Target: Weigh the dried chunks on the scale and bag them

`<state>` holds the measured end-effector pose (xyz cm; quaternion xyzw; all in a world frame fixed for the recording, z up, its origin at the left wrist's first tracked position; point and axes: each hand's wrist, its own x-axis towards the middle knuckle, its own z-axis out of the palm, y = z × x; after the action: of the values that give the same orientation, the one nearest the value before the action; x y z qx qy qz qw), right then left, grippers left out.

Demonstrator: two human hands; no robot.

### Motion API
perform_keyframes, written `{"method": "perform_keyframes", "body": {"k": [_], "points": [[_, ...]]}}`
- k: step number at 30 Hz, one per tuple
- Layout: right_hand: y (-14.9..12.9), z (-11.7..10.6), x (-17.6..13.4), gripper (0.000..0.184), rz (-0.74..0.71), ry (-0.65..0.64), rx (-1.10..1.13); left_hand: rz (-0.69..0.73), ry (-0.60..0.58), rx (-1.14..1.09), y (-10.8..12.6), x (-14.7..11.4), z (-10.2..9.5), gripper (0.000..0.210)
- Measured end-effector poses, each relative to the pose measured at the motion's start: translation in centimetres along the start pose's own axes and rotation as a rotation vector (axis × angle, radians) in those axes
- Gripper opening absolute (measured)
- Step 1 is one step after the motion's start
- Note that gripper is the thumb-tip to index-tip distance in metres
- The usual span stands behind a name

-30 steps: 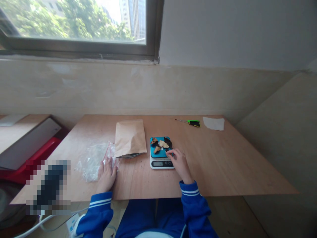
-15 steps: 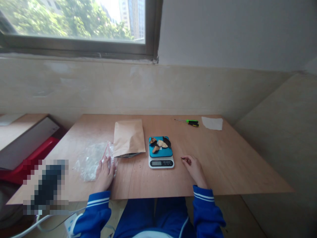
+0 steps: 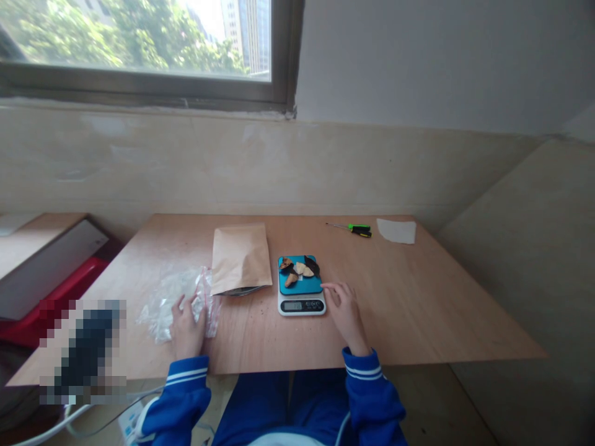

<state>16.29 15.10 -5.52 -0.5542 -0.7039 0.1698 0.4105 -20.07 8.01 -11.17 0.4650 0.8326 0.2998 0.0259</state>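
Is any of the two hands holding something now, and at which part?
The left hand rests on the clear zip bag near its red-striped end; a real grip cannot be told. The right hand holds nothing, fingers beside the scale.

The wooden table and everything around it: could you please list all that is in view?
Table: one, light wood, centre.
Scale: one, white with a blue top, mid-table.
Dried pieces: a few, brown, tan and black, on the scale.
Paper pouch: one, brown, left of the scale.
Plastic bags: clear, red-edged, left of the pouch; number unclear.
Screwdriver: one, green and black, far edge.
Paper scrap: one, white, right of the screwdriver.
Red bin: one, left of the table, under a grey board.
Window: one, above.
Left hand: on the plastic bags.
Right hand: beside the scale, fingers loosely open, holding nothing visible.
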Motion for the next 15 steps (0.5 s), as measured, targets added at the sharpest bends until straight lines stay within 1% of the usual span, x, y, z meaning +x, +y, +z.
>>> {"method": "perform_keyframes", "body": {"k": [4, 9, 12, 15], "points": [[-2.9, 2.1, -1.1, 0.019, -0.041, -0.133, 0.088, -0.013, 0.029, -0.116, -0.5, 0.4, 0.3, 0.042], [-6.5, 4.6, -3.1, 0.018, -0.111, -0.325, 0.156, -0.066, 0.042, -0.176, -1.6, 1.2, 0.3, 0.044], [-8.0, 5.4, -4.1, 0.02, -0.166, -0.445, 0.181, -0.093, 0.05, -0.172, -1.9, 1.4, 0.0, 0.042], [-8.8, 5.8, -4.6, 0.021, -0.196, -0.508, 0.204, -0.099, 0.048, -0.158, -1.9, 1.2, -0.3, 0.039]]}}
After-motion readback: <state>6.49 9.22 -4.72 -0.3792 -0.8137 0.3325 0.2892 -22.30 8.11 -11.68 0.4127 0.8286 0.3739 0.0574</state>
